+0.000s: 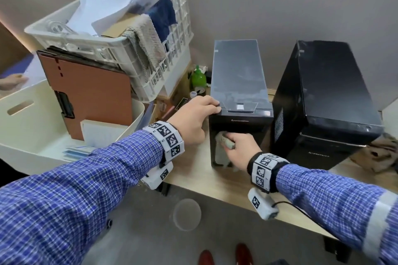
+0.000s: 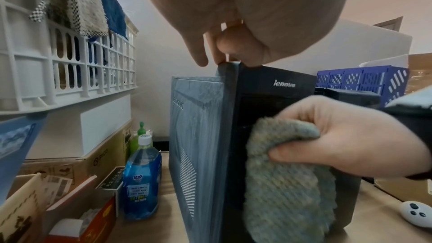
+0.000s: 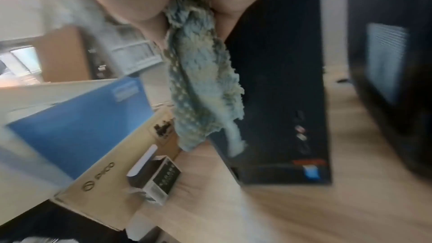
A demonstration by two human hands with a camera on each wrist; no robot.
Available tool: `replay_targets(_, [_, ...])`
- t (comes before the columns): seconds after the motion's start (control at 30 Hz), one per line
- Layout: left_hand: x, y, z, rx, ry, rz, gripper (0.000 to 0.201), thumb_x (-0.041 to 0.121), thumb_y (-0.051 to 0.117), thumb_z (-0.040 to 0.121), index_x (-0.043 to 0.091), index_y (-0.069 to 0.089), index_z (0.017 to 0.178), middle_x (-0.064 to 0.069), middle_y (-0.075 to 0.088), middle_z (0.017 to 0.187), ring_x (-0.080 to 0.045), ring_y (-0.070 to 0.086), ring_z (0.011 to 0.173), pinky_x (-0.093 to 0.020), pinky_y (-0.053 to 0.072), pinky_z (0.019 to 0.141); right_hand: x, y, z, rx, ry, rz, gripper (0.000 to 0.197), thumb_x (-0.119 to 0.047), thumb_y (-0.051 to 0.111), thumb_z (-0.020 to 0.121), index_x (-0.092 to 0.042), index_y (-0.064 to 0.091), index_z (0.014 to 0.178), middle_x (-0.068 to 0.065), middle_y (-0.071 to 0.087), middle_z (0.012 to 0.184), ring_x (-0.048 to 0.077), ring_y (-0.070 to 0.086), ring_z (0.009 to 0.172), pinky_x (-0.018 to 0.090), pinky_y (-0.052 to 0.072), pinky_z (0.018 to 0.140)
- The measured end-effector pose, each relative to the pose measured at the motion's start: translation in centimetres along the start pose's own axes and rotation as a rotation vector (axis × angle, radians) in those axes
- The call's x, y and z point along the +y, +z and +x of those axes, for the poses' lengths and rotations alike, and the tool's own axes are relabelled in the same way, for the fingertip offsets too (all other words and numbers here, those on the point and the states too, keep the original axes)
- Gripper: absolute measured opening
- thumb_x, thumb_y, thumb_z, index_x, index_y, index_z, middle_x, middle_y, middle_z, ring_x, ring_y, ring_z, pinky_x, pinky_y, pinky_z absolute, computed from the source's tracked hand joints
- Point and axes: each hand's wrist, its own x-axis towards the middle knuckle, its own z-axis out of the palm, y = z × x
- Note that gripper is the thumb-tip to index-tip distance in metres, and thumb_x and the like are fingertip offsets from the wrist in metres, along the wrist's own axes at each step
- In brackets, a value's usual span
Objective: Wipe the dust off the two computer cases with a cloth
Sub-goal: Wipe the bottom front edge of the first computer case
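Two black computer cases stand upright on the wooden desk [image 1: 215,180]. The left case [image 1: 238,75] has a dusty grey top and a dusty side [image 2: 196,136]. The right case [image 1: 336,92] stands beside it, untouched. My left hand [image 1: 200,112] grips the top front left corner of the left case, fingers curled over its edge [image 2: 222,51]. My right hand [image 1: 239,146] holds a grey-green cloth [image 2: 287,182] pressed against the left case's black front panel [image 3: 280,80], and the cloth [image 3: 198,80] hangs down from my fist.
A white crate [image 1: 120,49] with papers and towels sits on boxes at the left, above a white bin [image 1: 25,127]. Blue and green bottles [image 2: 142,178] stand close to the left case's side. A brown rag [image 1: 383,153] lies by the right case. A small black box [image 3: 156,178] lies near the cardboard carton.
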Motion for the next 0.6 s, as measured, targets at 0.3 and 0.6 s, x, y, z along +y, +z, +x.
replay_targets(0.3, [-0.4, 1.3, -0.2, 0.077, -0.001, -0.039, 0.071, -0.015, 0.054, 0.061, 0.0, 0.062, 0.129, -0.009, 0.052, 0.139, -0.026, 0.042, 0.134, -0.031, 0.031, 0.114, 0.4, -3.4, -1.0, 0.22, -0.046, 0.023, 0.007, -0.024, 0.065, 0.085, -0.019, 0.069, 0.083, -0.001, 0.065, 0.068, 0.021, 0.06, 0.063, 0.028, 0.05, 0.063])
replay_targets(0.6, [-0.1, 0.4, -0.4, 0.028, -0.01, -0.006, 0.073, -0.015, 0.056, 0.067, 0.004, 0.056, 0.137, -0.007, 0.047, 0.146, -0.022, 0.035, 0.14, -0.029, 0.028, 0.116, 5.0, -6.7, -2.6, 0.253, -0.063, -0.011, 0.008, -0.018, 0.069, 0.084, -0.02, 0.073, 0.089, -0.001, 0.069, 0.072, 0.017, 0.065, 0.066, 0.033, 0.055, 0.067])
